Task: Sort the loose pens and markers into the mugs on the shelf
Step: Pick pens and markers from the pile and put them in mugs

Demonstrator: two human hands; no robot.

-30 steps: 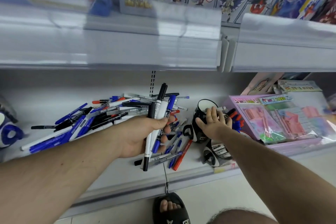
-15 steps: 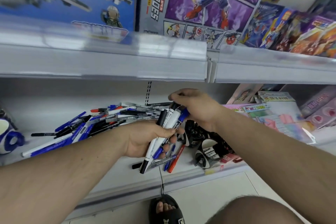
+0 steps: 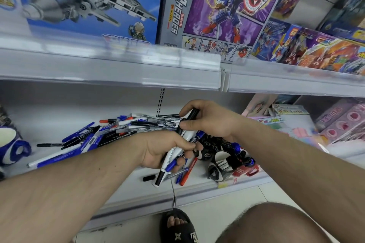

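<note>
Right hand (image 3: 209, 122) now pinching black marker (image 3: 188, 119) from left hand (image 3: 166, 149) bundle.

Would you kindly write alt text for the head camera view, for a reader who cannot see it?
A person's left hand grips a bundle of markers over a white shelf, while the right hand pinches the black top of one marker. Loose pens lie heaped behind, dark mugs sit to the right, and toy boxes fill the shelf above.

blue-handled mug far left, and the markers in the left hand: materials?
Blue-handled mug: looks glazed ceramic, given the glossy white wall and thick rim, though coated plastic isn't ruled out. Markers gripped in the left hand: likely moulded plastic, with smooth, slightly shiny printed white barrels and coloured caps.
</note>
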